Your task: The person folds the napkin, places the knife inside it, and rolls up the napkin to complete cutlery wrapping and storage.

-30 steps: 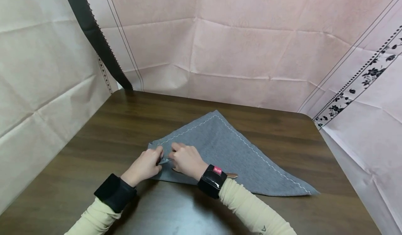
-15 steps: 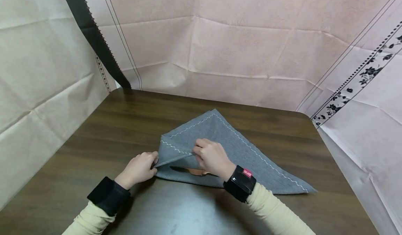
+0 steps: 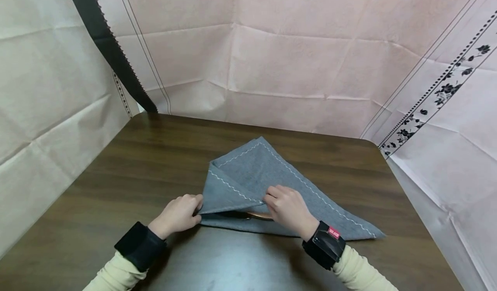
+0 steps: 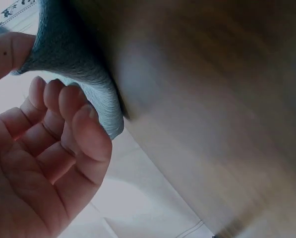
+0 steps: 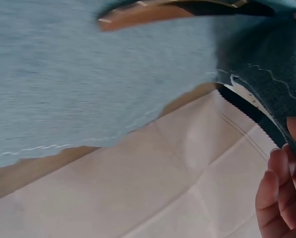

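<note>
two hands (image 3: pixel 177 213) (image 3: pixel 288 207) grip grey cloth (image 3: pixel 268 172), knife (image 3: pixel 261 216) lying on it

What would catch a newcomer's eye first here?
Probably the white-stitched grey-blue cloth, folded on the brown table. Then the left hand pinching its left end and the right hand holding a flap. Beneath that flap peeks a copper-coloured utensil, possibly a knife.

Pale yellow sleeves (image 3: pixel 117 270); wide black left wristband (image 3: pixel 140 246); wide black right wristband (image 3: pixel 323 245); small red label (image 3: pixel 334 232)
</note>
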`<state>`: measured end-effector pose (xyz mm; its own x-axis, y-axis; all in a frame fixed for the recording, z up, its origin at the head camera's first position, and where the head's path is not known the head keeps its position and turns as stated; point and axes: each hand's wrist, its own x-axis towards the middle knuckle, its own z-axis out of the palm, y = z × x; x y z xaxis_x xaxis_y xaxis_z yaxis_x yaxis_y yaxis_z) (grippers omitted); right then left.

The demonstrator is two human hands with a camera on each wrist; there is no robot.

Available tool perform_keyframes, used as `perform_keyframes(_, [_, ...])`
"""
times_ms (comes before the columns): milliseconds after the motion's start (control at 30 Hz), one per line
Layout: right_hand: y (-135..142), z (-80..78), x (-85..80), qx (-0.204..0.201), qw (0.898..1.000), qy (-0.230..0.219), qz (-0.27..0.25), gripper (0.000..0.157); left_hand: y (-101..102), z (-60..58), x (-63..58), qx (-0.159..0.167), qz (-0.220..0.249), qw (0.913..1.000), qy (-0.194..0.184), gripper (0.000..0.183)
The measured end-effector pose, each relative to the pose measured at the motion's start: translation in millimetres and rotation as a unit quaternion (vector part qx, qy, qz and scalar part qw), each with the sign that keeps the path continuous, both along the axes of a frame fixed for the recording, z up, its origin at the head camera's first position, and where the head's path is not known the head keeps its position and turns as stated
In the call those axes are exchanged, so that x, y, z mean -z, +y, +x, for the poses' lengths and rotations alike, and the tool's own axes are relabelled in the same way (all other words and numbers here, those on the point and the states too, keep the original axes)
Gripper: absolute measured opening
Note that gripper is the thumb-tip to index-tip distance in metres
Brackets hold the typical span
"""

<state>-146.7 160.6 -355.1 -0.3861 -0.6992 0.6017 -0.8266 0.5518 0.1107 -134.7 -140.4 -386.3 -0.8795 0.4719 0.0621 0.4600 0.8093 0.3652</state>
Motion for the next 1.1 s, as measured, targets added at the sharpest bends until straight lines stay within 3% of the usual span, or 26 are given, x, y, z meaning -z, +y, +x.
perform_keyframes(267, [26,4.9,15.1,0.003,1.0,0.002,0.008,0.016,7,0.4,-0.3,0.037,0.006,0.9993,-0.004,0.028])
perform_keyframes(600, [41,11.7,33.6,0.019,0.999,0.008,0.033,0.034,13,-2.0,2.8,0.088,0.004,0.9956,-0.033,0.025])
perform_keyframes(800, [46,14.1,45.7,0.018,0.996,-0.002,0.082,0.04,12,-3.9,5.6,0.121,0.002,0.9919,-0.04,0.019])
perform_keyframes(1100, [48,19.8,52.6,0.03,0.985,-0.014,0.17,0.014,15,-3.7,4.3,0.131,-0.008,0.9909,-0.03,0.017])
